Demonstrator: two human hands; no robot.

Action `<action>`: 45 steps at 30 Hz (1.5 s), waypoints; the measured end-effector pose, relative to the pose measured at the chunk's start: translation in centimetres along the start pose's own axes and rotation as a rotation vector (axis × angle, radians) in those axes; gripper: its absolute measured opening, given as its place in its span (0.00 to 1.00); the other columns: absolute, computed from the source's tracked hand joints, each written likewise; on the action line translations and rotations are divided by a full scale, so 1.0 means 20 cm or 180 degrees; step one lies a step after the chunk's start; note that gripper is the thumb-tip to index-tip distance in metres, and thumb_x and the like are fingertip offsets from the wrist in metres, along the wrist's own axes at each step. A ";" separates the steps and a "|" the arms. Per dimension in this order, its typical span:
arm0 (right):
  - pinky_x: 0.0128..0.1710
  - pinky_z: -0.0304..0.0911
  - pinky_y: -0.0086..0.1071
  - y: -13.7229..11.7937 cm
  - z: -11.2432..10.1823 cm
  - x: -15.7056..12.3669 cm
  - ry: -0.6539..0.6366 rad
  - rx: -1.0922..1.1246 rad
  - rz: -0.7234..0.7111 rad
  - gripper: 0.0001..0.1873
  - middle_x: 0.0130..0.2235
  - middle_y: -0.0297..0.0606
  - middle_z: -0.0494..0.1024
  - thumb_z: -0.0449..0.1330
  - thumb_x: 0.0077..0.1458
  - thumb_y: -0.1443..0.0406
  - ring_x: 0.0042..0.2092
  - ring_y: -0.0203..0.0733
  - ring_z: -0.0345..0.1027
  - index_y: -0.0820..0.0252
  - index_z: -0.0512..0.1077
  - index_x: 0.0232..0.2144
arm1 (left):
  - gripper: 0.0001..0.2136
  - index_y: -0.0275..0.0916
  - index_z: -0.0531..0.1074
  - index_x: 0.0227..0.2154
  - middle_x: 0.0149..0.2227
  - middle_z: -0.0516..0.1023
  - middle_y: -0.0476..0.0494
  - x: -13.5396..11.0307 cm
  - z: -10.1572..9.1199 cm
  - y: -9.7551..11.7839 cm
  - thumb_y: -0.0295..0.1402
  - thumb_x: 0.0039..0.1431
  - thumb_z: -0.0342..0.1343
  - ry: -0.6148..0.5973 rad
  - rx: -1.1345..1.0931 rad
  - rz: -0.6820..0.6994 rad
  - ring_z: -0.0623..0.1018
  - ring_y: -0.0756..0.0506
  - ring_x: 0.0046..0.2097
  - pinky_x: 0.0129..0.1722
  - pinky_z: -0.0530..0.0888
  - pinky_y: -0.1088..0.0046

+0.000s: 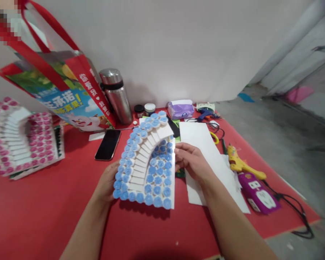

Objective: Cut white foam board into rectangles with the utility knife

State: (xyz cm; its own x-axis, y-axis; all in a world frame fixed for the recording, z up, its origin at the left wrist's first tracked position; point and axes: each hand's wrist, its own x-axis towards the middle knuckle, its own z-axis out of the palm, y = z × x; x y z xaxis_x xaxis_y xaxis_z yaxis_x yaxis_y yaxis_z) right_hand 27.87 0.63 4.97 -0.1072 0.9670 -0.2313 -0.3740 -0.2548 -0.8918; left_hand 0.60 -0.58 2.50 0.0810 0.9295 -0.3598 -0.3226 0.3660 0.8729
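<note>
I hold up a craft model of a curved white staircase edged with blue flowers (146, 164) over the red table (56, 213). My left hand (107, 182) grips its left lower edge from behind, fingers mostly hidden. Pinching the model's right edge is my right hand (192, 162), with the fingers closed on the white board. A similar staircase model in pink (18, 139) lies at the table's left.
A black phone (108, 144), a steel flask (116, 95) and a red printed bag (59, 90) stand behind. White sheets (206, 144), a yellow glue gun (241, 164), a purple power strip (258, 193) with a black cable, tissues (180, 109) and small jars lie right.
</note>
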 end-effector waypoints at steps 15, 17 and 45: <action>0.16 0.67 0.26 -0.06 0.01 -0.03 0.0527 -0.0187 0.0132 0.09 0.25 0.36 0.77 0.65 0.46 0.63 0.22 0.38 0.73 0.62 0.71 0.29 | 0.12 0.36 0.75 0.24 0.22 0.76 0.51 -0.03 -0.06 0.02 0.37 0.38 0.69 0.0474 0.0524 -0.0139 0.73 0.50 0.24 0.26 0.71 0.75; 0.16 0.67 0.25 -0.05 0.01 -0.02 0.0581 -0.0273 0.0203 0.07 0.24 0.36 0.77 0.64 0.46 0.64 0.21 0.37 0.72 0.61 0.70 0.27 | 0.13 0.35 0.75 0.23 0.20 0.75 0.51 -0.02 -0.07 0.02 0.37 0.36 0.69 0.0393 0.0568 -0.0146 0.70 0.51 0.21 0.22 0.69 0.76; 0.14 0.63 0.24 0.03 -0.03 0.02 0.0535 -0.0967 0.0539 0.07 0.19 0.40 0.75 0.63 0.45 0.65 0.19 0.36 0.69 0.61 0.69 0.22 | 0.32 0.46 0.69 0.61 0.44 0.84 0.43 -0.05 -0.05 0.00 0.41 0.52 0.68 -0.0031 0.0675 -0.0394 0.82 0.46 0.34 0.32 0.75 0.75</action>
State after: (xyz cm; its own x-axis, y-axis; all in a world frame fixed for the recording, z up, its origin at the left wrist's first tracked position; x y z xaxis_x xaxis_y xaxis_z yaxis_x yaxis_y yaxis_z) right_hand 28.10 0.95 4.19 0.0179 0.9058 -0.4232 -0.0713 -0.4211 -0.9042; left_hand -0.38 -1.53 2.49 0.1169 0.8770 -0.4661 -0.1047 0.4776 0.8723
